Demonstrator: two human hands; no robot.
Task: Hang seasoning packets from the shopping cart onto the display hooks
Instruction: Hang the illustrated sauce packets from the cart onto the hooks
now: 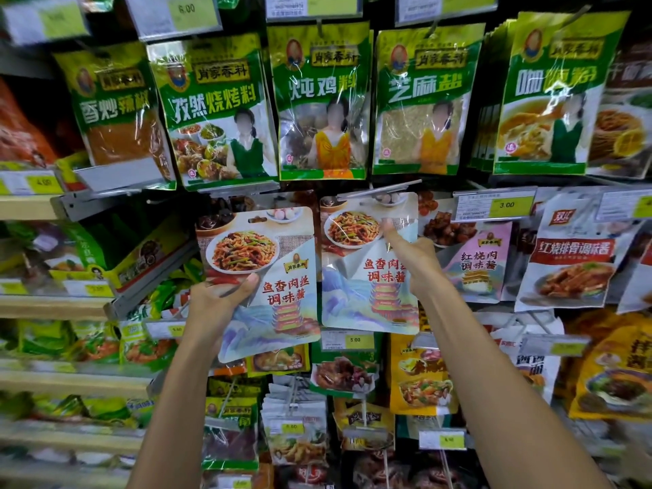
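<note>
My left hand (220, 298) grips the left edge of a pale seasoning packet (261, 277) with a stir-fry picture and red characters, held upright in front of the display. Just to its right an identical packet (367, 277) hangs from a display hook (381, 190) under a tilted price strip. My right hand (412, 255) touches that hanging packet, its index finger stretched up to the packet's upper part and the other fingers curled. The shopping cart is out of view.
A row of green seasoning packets (321, 100) hangs above. A pink packet (476, 262) and white sauce packets (571, 255) hang to the right, yellow and dark packets (420, 379) below. Shelves (53, 301) with green bags run along the left. Yellow price tags (506, 205) stick out from the hooks.
</note>
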